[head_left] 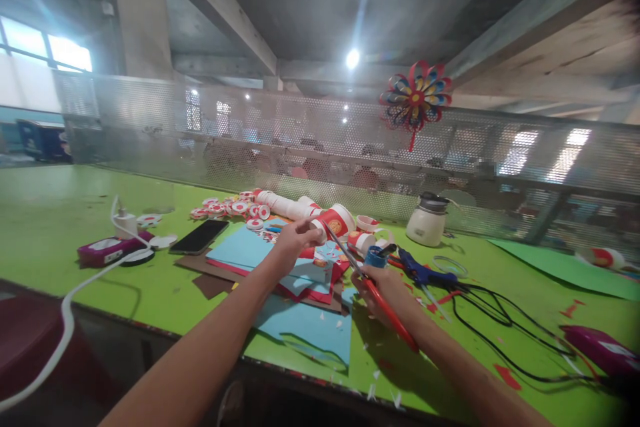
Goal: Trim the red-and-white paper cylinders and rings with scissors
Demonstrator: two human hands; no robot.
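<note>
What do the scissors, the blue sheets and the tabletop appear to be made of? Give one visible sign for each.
Scissors, in the right hand: metal blades, grey and thin, with red, probably plastic, handles.
Blue sheets: likely paper or thin card; matte, flat, with cut edges and snippets nearby.
Tabletop: a smooth green surface with a slight sheen, perhaps laminate or paint; the look leaves it open.

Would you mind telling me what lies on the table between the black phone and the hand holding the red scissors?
Head view: blue paper sheets and the left hand.

Ceiling lamp [353,58] and left windows [45,50] flare brightly; wide-angle edges bend, darken and blur.
</note>
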